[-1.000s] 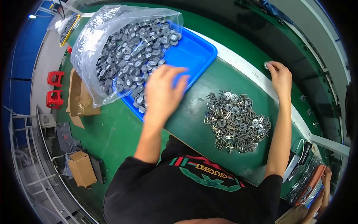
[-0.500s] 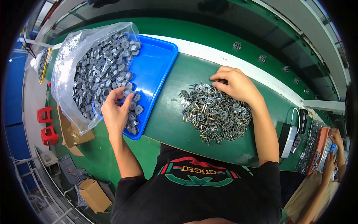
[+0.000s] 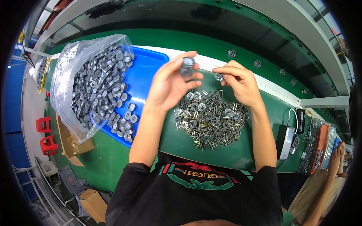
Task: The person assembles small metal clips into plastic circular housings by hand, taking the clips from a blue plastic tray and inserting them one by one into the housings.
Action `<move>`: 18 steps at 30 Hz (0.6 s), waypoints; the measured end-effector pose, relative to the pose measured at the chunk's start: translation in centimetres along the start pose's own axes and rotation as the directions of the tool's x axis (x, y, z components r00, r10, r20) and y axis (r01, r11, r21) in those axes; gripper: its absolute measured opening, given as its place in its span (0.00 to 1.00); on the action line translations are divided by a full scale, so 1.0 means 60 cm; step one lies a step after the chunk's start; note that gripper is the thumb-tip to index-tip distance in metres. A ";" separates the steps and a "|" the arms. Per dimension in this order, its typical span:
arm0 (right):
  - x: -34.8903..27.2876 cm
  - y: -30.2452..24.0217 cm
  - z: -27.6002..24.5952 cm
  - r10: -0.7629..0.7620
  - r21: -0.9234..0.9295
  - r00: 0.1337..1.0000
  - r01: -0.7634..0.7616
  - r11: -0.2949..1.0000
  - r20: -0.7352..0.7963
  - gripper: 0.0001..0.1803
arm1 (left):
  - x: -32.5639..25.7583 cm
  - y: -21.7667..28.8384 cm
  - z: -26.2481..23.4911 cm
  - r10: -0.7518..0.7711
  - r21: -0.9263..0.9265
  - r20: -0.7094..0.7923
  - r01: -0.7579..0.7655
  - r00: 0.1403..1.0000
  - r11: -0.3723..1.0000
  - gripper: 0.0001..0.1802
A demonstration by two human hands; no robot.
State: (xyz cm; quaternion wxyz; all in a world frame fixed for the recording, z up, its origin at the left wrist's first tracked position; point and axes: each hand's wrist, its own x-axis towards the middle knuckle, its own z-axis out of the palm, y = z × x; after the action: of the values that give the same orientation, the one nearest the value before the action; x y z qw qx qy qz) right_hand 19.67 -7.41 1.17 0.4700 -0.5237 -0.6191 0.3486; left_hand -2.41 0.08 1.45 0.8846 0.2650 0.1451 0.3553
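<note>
My left hand (image 3: 166,86) is raised over the table, left of my right hand. A grey round plastic housing (image 3: 188,64), blurred by motion, is held among its fingers; a second one may sit just below it. My right hand (image 3: 242,83) pinches a small metal-pinned insert (image 3: 218,77) between thumb and fingertips. Below both hands lies a loose pile of similar pinned inserts (image 3: 211,120) on the green tabletop. To the left, many more grey housings (image 3: 102,83) spill from a clear plastic bag (image 3: 62,88) onto a blue tray (image 3: 145,64).
A green belt carries spaced parts (image 3: 257,63) beyond the white table edge (image 3: 279,94). At right stand a white-and-grey device (image 3: 284,141) with a cable and an orange-brown bin (image 3: 320,148), near a co-worker's hands (image 3: 336,158). Red stools (image 3: 48,145) and a cardboard box (image 3: 94,205) are on the floor.
My left hand has left the tray and moved right and up with a grey housing. My right hand has lifted off the pile with a pinned insert. The view has shifted slightly.
</note>
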 end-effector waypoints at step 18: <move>0.002 0.017 -0.020 0.313 0.738 0.950 -0.205 0.643 -0.009 0.08 | 0.020 -0.060 -0.002 -0.144 0.100 0.013 0.142 0.989 0.985 0.22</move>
State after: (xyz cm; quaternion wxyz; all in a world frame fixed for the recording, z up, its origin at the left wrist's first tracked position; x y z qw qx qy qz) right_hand 21.14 -7.17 0.61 0.6249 -0.3991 -0.3140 0.5930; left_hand 0.38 -1.25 -0.78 0.8951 0.3007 0.1724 0.2805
